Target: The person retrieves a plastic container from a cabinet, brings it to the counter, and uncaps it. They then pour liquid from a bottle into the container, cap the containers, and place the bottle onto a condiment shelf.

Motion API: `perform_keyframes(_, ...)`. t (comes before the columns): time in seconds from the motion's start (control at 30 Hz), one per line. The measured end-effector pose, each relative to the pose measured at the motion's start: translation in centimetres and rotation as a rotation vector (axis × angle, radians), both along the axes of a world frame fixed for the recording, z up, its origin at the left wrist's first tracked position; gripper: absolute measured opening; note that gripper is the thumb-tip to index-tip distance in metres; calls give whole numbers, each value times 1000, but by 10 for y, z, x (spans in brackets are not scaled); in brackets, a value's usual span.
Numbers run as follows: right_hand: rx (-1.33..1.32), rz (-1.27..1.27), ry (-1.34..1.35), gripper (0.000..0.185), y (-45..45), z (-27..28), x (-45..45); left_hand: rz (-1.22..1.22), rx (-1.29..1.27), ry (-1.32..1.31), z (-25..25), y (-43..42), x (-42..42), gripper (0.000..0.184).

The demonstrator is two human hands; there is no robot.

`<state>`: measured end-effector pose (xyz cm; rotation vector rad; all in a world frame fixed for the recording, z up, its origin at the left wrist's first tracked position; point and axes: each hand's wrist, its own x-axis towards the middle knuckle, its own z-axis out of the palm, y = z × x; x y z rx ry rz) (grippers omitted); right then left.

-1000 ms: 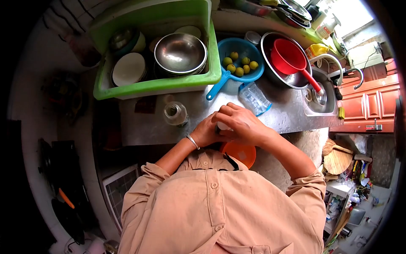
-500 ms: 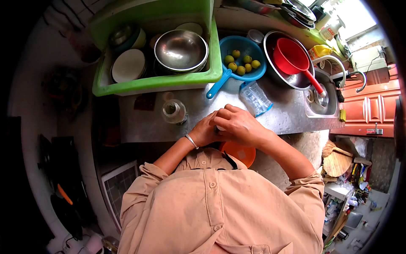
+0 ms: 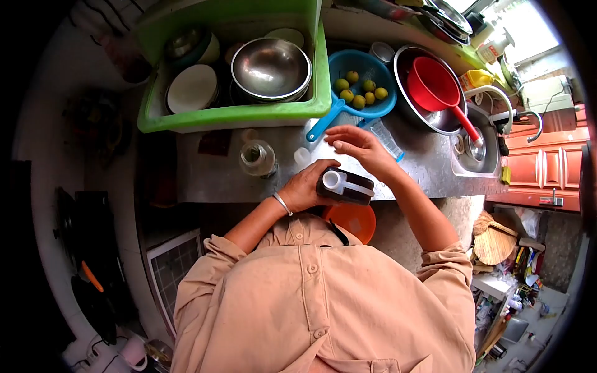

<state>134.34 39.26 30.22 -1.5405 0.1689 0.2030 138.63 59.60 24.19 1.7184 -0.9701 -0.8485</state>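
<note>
My left hand grips a jug of dark liquid with a white neck and handle, held near the counter's front edge. The jug's round mouth faces up toward me. Just beyond that hand, a small white cap rests on the metal counter. My right hand is raised over the counter, fingers apart and holding nothing, partly covering a clear plastic packet. To the left stands a glass jar with its mouth uncovered.
Behind the jar, a green rack holds metal bowls and plates. A blue strainer contains several yellow-green fruits. A red ladle lies in a steel basin beside the sink. Below the counter is an orange bowl.
My hands have separated: the right moved up and away, while the left keeps hold of the jug, which now shows plainly. A white cap now shows on the counter.
</note>
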Motion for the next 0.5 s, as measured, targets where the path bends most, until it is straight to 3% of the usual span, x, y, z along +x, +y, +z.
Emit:
perform_keyframes(0.1,25,43,70,30,0,-24,4,-28,-88,-106,-3,0,2,89)
perform_keyframes(0.3,-248,142,48,28,-16,-64,10,-10,-97,-65,-22,9,7,99)
perform_keyframes(0.5,-147,119,-12,30,-4,-18,-9,23,2,10,-15,15,9,93)
